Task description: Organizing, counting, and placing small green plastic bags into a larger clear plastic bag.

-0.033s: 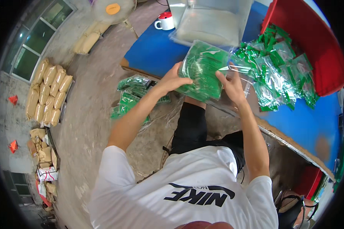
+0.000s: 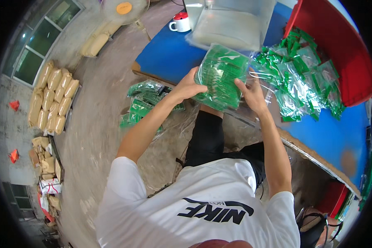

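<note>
Both hands hold up a clear plastic bag [image 2: 222, 78] packed with green packets, over the near edge of the blue table. My left hand [image 2: 189, 87] is closed on the bag's left side, thumb across the front and the other fingers hidden behind it. At the right side, my right hand [image 2: 253, 94] grips the same bag, its thumb pressing on the front. Loose clear plastic hangs beside the right fingers. A heap of small green packets in clear sleeves [image 2: 304, 89] lies on the table to the right of my right hand.
On the blue table [image 2: 165, 51] stand a white mug with a red lid [image 2: 180, 22], a stack of clear plastic bags [image 2: 229, 31] and a tipped red bin [image 2: 339, 49]. Filled green bags [image 2: 140, 107] lie on the floor at left. Tan sacks [image 2: 53, 97] are piled near the wall.
</note>
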`<state>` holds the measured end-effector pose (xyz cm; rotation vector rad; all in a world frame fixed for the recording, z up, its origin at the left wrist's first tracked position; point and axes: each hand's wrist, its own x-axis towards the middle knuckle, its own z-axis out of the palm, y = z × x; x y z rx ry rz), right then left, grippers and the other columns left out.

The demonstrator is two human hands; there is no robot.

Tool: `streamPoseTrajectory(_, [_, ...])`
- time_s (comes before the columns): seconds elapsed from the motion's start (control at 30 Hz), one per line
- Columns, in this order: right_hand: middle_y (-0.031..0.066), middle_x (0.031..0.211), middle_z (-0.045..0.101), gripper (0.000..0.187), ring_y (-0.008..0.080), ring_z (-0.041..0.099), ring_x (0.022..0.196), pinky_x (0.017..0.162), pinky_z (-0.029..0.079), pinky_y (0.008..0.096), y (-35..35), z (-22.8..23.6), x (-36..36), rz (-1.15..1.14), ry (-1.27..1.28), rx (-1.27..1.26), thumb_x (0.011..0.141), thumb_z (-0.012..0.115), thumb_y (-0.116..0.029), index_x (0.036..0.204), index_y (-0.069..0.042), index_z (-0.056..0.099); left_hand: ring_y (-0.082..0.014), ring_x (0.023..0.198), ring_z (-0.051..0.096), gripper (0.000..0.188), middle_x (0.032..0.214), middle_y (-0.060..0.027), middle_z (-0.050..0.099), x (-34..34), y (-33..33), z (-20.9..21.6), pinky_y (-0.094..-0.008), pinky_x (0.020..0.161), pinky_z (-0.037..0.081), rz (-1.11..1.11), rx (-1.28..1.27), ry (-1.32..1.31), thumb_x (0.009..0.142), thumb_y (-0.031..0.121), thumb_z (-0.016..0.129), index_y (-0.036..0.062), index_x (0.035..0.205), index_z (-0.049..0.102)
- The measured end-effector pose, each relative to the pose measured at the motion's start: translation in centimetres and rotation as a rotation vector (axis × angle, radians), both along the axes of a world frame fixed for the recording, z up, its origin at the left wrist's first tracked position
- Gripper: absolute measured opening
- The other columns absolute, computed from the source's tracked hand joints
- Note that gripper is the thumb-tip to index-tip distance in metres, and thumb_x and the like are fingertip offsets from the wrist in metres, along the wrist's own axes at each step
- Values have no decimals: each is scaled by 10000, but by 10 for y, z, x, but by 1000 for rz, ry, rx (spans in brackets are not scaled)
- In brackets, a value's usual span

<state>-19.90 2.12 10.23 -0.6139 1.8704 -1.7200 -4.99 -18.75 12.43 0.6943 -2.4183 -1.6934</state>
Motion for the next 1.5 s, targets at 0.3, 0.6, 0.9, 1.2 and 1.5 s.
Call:
streamPoseTrajectory(0.3, [305,1389,466,1118,344,503,1282,940,520,391,5,15,18,192,-115,-129,778,839,-132,1579,-43,64,-196,1158,539,752,1290,-109,556,-4,-15,27,-320,984,416,-62,563,54,766,58,604,-3,1481,382])
streamPoseTrajectory(0.6, [90,829,670,435,89,579,676,571,468,269,29,-25,-3,32,245,-36,912,729,-213,1229,33,559,-176,1198,516,735,1341,-101,538,-17,-29,11,-310,1042,382,-175,130,-3,784,81,593,-23,1478,375])
streamPoseTrajectory(0.9, [124,962,636,107,280,630,909,831,503,391,8,-25,54,364,489,-213,937,637,-122,953,-17,652,-260,1499,212,660,1615,-140,255,-38,-29,46,-375,1212,173,-295,-468,141,965,248,540,83,1557,297])
streamPoseTrajectory(1.2, [161,1028,582,205,364,554,972,873,451,474,-9,-49,78,190,1078,-152,879,655,-145,1030,-29,580,-342,1509,186,581,1632,-64,263,-71,17,17,-562,1215,52,-563,-906,123,1038,514,332,214,1533,384])
streamPoseTrajectory(1.5, [157,1224,566,368,347,505,1183,1000,409,463,-17,-39,91,40,1059,47,882,622,-102,1236,-22,558,-271,1423,341,493,1513,-168,422,-11,12,35,-427,1196,192,-40,-320,665,1026,337,479,9,1391,517])
